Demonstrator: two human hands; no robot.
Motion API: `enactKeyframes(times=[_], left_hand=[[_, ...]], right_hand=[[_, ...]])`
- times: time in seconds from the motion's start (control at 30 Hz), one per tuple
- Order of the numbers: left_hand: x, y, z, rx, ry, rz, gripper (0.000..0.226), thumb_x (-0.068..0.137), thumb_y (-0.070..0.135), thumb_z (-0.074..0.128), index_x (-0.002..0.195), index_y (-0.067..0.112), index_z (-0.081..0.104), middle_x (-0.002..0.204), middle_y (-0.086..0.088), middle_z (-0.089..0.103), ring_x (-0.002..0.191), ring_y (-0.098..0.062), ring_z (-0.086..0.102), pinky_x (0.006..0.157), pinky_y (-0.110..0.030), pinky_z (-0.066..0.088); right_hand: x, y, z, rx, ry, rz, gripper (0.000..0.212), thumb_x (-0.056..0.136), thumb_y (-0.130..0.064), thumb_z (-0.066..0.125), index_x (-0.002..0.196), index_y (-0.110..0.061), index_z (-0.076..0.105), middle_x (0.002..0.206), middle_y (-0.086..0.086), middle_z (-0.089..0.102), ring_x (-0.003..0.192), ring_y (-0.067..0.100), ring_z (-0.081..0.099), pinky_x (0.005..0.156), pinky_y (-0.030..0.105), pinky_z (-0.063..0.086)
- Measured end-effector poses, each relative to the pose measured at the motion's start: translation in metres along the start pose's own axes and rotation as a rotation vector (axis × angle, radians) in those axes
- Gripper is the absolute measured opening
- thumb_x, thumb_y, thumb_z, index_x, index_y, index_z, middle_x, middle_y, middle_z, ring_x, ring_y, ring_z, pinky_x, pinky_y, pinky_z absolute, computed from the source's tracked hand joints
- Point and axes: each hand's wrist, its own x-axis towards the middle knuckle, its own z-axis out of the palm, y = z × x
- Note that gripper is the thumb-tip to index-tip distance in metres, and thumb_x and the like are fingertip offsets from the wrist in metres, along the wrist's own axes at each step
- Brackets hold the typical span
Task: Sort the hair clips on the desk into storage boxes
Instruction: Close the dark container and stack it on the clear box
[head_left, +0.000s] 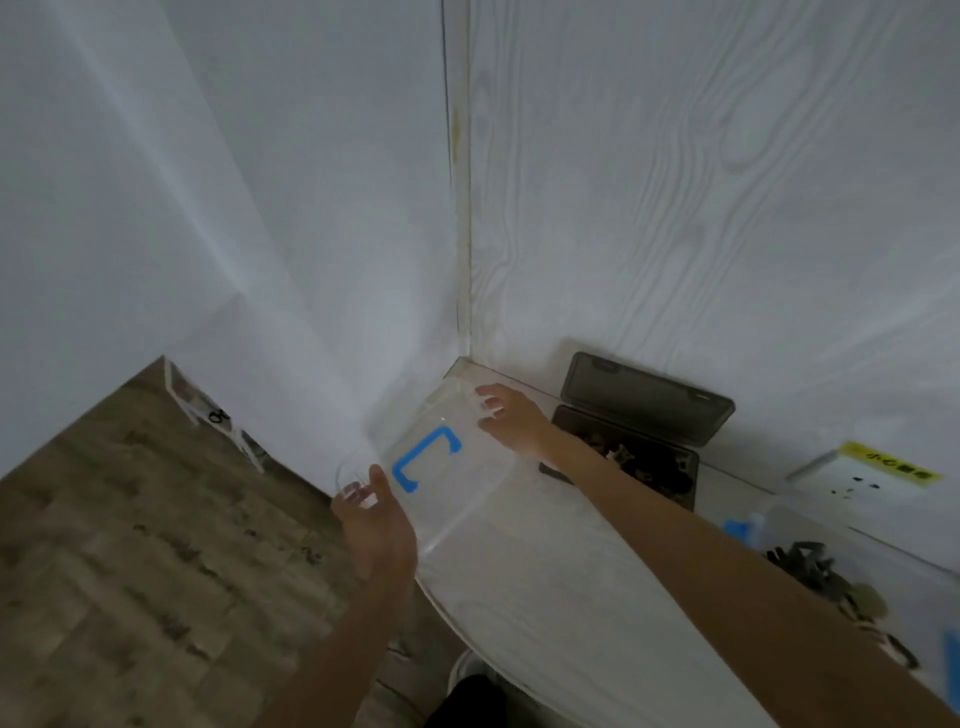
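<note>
Head view. Left hand (378, 525) gripped the near left corner of a clear storage box (457, 488), thumb on top and fingers curled under the edge. Right hand (506, 415) held the far side of the same box, fingers bent over its rim. The box carried a blue handle (423, 460) on its lid and sat at the corner of the white bench (545, 613), close to where the two walls met. Image blurred; whether the box rested on the bench or was just lifted off it could not be told.

Just right of the right forearm stood a dark smoky box (628, 457), lid propped open against the wall, with dark hair clips inside. Further right on the bench lay a loose pile of dark hair clips (815, 566), with a second clear container (779, 522) bearing a blue latch behind it. A wall socket with a yellow label (883, 470) was on the right wall. Wood-patterned floor (130, 545) lay to the left.
</note>
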Motion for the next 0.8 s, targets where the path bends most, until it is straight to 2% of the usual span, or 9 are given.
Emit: enactKeyframes(times=[0.07, 0.13, 0.27, 0.37, 0.47, 0.57, 0.63, 0.7, 0.8], left_hand=[[-0.022, 0.001, 0.005, -0.058, 0.003, 0.041, 0.052, 0.097, 0.03, 0.045, 0.14, 0.004, 0.032, 0.143, -0.012, 0.042, 0.13, -0.024, 0.043, 0.092, -0.011, 0.03], [-0.044, 0.007, 0.012, -0.15, -0.012, 0.104, 0.053, 0.094, 0.031, 0.05, 0.14, 0.01, 0.033, 0.137, -0.005, 0.045, 0.124, -0.019, 0.046, 0.098, -0.019, 0.034], [-0.102, 0.007, 0.046, -0.34, -0.176, 0.32, 0.072, 0.074, 0.065, 0.059, 0.131, 0.03, 0.034, 0.136, -0.009, 0.043, 0.118, -0.018, 0.046, 0.102, -0.036, 0.043], [-0.145, 0.016, 0.075, -0.371, -0.205, 0.46, 0.057, 0.087, 0.026, 0.047, 0.139, 0.011, 0.031, 0.136, -0.005, 0.044, 0.115, -0.011, 0.051, 0.095, -0.019, 0.045], [-0.193, 0.022, 0.106, -0.382, -0.336, 0.613, 0.033, 0.092, 0.004, 0.051, 0.124, 0.002, 0.043, 0.115, 0.001, 0.052, 0.097, 0.011, 0.055, 0.082, -0.009, 0.047], [-0.226, 0.021, 0.133, -0.264, -0.588, 0.634, 0.031, 0.092, 0.0, 0.051, 0.122, -0.01, 0.051, 0.117, -0.015, 0.06, 0.103, -0.014, 0.061, 0.089, -0.011, 0.046], [-0.229, 0.01, 0.151, -0.088, -0.777, 0.608, 0.039, 0.089, 0.011, 0.057, 0.124, -0.006, 0.055, 0.121, -0.02, 0.062, 0.11, -0.029, 0.06, 0.094, -0.03, 0.051], [-0.23, -0.001, 0.163, 0.141, -0.864, 0.593, 0.044, 0.082, 0.027, 0.057, 0.12, 0.003, 0.06, 0.114, -0.022, 0.065, 0.108, -0.032, 0.062, 0.095, -0.049, 0.049], [-0.222, -0.023, 0.17, 0.372, -0.883, 0.666, 0.047, 0.073, 0.045, 0.047, 0.094, 0.008, 0.066, 0.088, -0.017, 0.069, 0.08, -0.026, 0.065, 0.073, -0.039, 0.05]], right_hand=[[-0.028, 0.008, -0.014, 0.099, 0.09, -0.056, 0.043, 0.089, -0.009, 0.055, 0.131, -0.016, 0.047, 0.128, 0.009, 0.053, 0.117, 0.023, 0.051, 0.095, 0.026, 0.041], [-0.055, 0.015, -0.032, 0.204, 0.189, -0.109, 0.038, 0.088, -0.006, 0.057, 0.125, -0.012, 0.052, 0.121, 0.011, 0.057, 0.11, 0.021, 0.054, 0.09, 0.022, 0.041], [-0.124, 0.053, -0.087, 0.334, 0.431, -0.143, 0.03, 0.085, -0.009, 0.065, 0.113, -0.007, 0.058, 0.112, 0.012, 0.065, 0.095, 0.018, 0.06, 0.081, 0.018, 0.048], [-0.173, 0.083, -0.129, 0.43, 0.62, -0.131, 0.024, 0.083, -0.009, 0.067, 0.106, -0.009, 0.06, 0.098, 0.012, 0.067, 0.086, 0.018, 0.061, 0.07, 0.014, 0.049], [-0.227, 0.118, -0.169, 0.405, 0.813, -0.065, 0.021, 0.085, -0.016, 0.066, 0.105, -0.014, 0.061, 0.084, -0.002, 0.064, 0.074, 0.006, 0.06, 0.059, 0.006, 0.046], [-0.273, 0.162, -0.193, 0.364, 0.967, 0.083, 0.022, 0.086, -0.023, 0.065, 0.106, -0.018, 0.062, 0.084, -0.004, 0.065, 0.074, 0.009, 0.061, 0.067, 0.019, 0.048], [-0.292, 0.192, -0.201, 0.388, 0.977, 0.219, 0.027, 0.085, -0.025, 0.065, 0.11, -0.014, 0.063, 0.092, 0.003, 0.067, 0.082, 0.017, 0.062, 0.078, 0.031, 0.051], [-0.304, 0.219, -0.201, 0.405, 0.899, 0.373, 0.036, 0.083, -0.024, 0.068, 0.115, -0.009, 0.062, 0.101, 0.009, 0.067, 0.089, 0.023, 0.062, 0.09, 0.039, 0.051], [-0.308, 0.243, -0.184, 0.4, 0.789, 0.46, 0.042, 0.078, -0.017, 0.073, 0.116, -0.004, 0.062, 0.101, 0.012, 0.067, 0.095, 0.025, 0.064, 0.095, 0.039, 0.049]])
